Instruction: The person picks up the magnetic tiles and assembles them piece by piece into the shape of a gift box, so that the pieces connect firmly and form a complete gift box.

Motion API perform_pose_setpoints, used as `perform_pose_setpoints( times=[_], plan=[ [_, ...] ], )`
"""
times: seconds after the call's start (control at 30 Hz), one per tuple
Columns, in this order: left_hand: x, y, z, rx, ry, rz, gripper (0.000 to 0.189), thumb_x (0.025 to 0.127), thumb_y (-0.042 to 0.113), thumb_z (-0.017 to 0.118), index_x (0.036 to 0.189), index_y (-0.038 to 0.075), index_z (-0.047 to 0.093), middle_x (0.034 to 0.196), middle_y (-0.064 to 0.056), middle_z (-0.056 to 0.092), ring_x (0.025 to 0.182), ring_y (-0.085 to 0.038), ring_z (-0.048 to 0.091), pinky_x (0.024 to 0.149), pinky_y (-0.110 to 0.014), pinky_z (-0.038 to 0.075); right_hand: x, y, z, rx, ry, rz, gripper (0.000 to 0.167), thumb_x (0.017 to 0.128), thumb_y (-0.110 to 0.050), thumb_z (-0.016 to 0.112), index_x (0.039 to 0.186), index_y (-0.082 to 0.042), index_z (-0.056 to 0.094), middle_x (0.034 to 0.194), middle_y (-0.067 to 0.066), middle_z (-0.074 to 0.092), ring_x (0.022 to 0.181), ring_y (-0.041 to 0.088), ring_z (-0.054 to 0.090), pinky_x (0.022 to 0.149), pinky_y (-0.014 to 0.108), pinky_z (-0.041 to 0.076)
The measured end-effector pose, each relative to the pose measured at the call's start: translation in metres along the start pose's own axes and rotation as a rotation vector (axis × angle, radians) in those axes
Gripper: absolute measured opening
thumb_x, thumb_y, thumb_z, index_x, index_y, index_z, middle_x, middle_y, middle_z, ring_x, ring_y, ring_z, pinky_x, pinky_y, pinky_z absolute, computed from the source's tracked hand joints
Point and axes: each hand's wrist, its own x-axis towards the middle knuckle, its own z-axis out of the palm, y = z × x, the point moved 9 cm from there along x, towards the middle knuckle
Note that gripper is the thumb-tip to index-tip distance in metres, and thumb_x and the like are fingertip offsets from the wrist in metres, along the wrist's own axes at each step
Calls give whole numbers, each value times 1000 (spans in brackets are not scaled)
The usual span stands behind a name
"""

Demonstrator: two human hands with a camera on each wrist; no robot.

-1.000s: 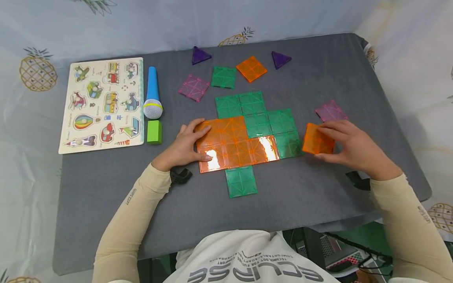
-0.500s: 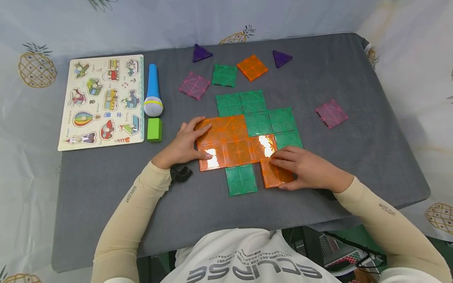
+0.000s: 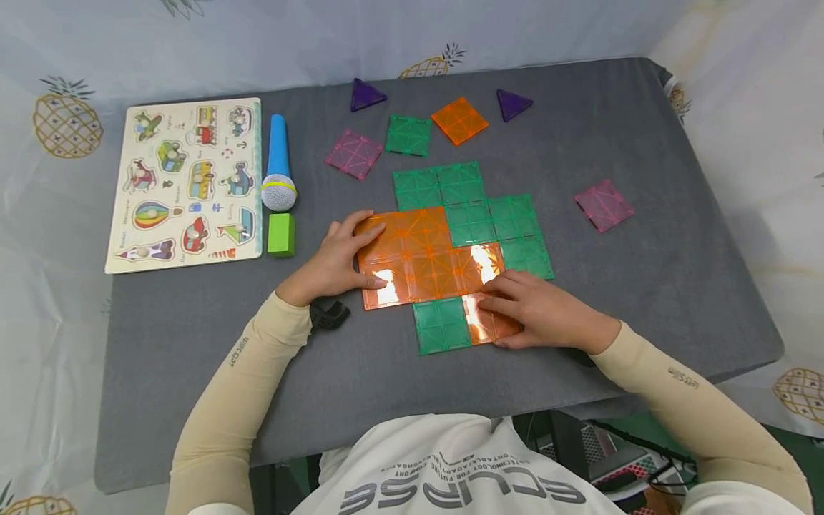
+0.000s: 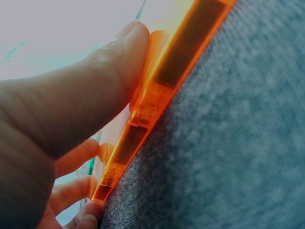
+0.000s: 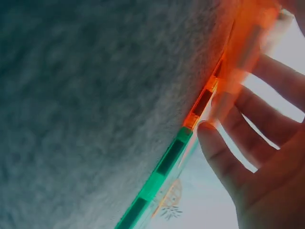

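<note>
Clear magnetic tiles lie joined on the grey table. My left hand (image 3: 331, 261) rests on the left side of the orange tile block (image 3: 430, 275), its thumb on top in the left wrist view and its other fingers along the edge. My right hand (image 3: 550, 311) pinches a single orange magnetic tile (image 3: 476, 320), partly covered by the fingers. That tile is at the block's front edge, beside a green tile (image 3: 441, 332), and looks slightly tilted. In the right wrist view the held tile (image 5: 243, 57) is blurred. Several joined green tiles (image 3: 470, 223) adjoin the block's back and right.
Loose behind are two purple triangles (image 3: 367, 96), a pink tile (image 3: 354, 154), a green tile (image 3: 408, 136) and an orange tile (image 3: 459, 121). Another pink tile (image 3: 604, 205) lies right. Leftward are a picture puzzle board (image 3: 187, 186), a toy microphone (image 3: 278, 164) and a green block (image 3: 280, 234).
My right hand has brought the orange tile leftward from the right side to the block's front, then closer to the front green tile. My left hand has stayed in place.
</note>
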Motion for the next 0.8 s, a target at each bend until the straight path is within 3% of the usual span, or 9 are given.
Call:
perform_pose_setpoints(
  times=[0.17, 0.43, 0.63, 0.8],
  plan=[
    [0, 0, 0, 4, -2, -3, 94, 76, 40, 80, 150, 9, 32, 160, -11, 11, 120, -34, 29, 103, -48, 29, -1, 0, 4, 30, -23, 42, 53, 75, -39, 81, 118, -11, 66, 114, 4, 54, 98, 19, 46, 81, 35, 45],
    [0, 0, 0, -4, 0, -14, 96, 76, 40, 81, 152, 11, 29, 159, -12, 8, 125, -37, 26, 105, -51, 29, 0, 3, 7, 5, -27, 76, 60, 75, -45, 79, 125, -14, 63, 118, 5, 53, 101, 21, 45, 85, 38, 42],
    [-5, 0, 0, -1, 6, -104, 108, 76, 41, 80, 155, 11, 13, 156, -21, 2, 132, -42, 15, 106, -56, 31, 5, 2, 6, 3, -23, 55, 63, 74, -45, 80, 125, -13, 63, 118, 6, 55, 102, 21, 47, 85, 38, 44],
    [-7, 5, -2, -82, 35, -170, 99, 83, 40, 72, 155, 9, 11, 157, -22, 6, 134, -41, 11, 106, -56, 31, 6, 3, 8, -14, -39, 61, 64, 73, -49, 79, 125, -15, 63, 118, 6, 55, 101, 20, 48, 85, 37, 45]
  ],
)
